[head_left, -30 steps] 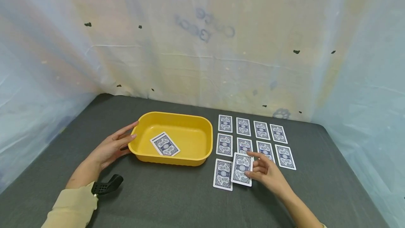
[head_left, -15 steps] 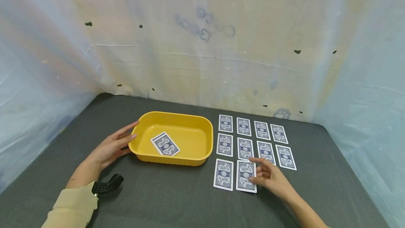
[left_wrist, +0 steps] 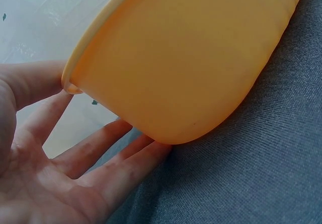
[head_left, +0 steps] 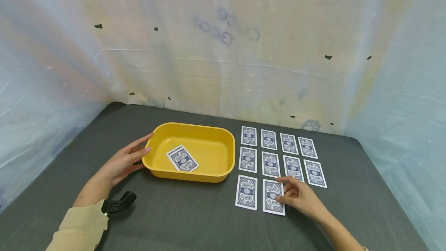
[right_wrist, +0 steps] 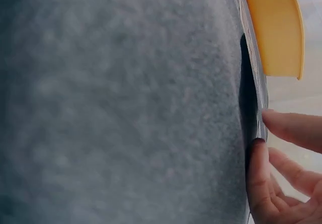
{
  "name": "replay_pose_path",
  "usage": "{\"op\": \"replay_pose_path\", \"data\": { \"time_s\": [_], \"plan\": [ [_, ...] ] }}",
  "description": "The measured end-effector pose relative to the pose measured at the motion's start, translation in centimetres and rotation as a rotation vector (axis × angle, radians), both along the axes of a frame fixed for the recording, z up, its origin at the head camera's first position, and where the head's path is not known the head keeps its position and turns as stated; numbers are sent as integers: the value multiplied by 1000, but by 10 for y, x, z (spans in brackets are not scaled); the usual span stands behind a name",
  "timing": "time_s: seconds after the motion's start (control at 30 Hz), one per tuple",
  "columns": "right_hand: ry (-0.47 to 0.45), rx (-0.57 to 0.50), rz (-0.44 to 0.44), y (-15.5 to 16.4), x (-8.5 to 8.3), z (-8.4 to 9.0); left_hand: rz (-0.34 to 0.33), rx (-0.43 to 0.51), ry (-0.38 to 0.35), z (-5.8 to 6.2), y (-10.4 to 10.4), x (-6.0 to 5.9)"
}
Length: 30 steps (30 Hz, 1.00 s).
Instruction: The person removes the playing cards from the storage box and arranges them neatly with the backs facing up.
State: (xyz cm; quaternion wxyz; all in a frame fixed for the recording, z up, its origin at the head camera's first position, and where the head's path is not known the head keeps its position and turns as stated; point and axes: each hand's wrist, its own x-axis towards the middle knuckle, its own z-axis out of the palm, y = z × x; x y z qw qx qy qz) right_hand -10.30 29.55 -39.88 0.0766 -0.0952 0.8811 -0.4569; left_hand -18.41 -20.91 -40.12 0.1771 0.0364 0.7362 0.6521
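In the head view my right hand (head_left: 300, 197) holds a playing card (head_left: 272, 202) by its right long edge, thumb on its face-down back and index finger at the upper corner. A dark gap shows under this card's edge (right_wrist: 255, 75) in the right wrist view. Immediately left of it lies another face-down card (head_left: 246, 196). My left hand (head_left: 122, 162) rests against the left end of a yellow plastic tub (head_left: 195, 176), its fingers extended. The left wrist view shows the thumb (left_wrist: 40, 80) at the rim and other fingertips low on the outer wall.
Overlapping face-down cards (head_left: 182, 159) lie inside the tub. Two rows of blue-and-white cards, including one at the far right (head_left: 307, 147), stretch behind the right hand. A dark grey cloth (head_left: 188, 220) covers the table, and pale plastic sheeting (head_left: 223, 61) hangs behind.
My right hand has moved the card slightly right and toward me, from overlapping its left neighbour to beside it with a gap. The left hand and the tub have stayed put.
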Motion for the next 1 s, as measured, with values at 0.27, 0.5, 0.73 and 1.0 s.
{"op": "replay_pose_path", "data": {
  "time_s": [0.27, 0.5, 0.73, 1.0],
  "plan": [
    [34, 191, -91, -4, -1, 3, -2, 2, 0, 1, 1, 1],
    [92, 275, -83, -8, -1, 5, 3, -1, -5, 2, 0, 2],
    [135, 362, -112, -13, 1, 4, 5, 2, -8, 1, 0, 1],
    [165, 259, -133, -22, -7, 10, -10, 17, -2, 2, -1, 2]
  ]
}}
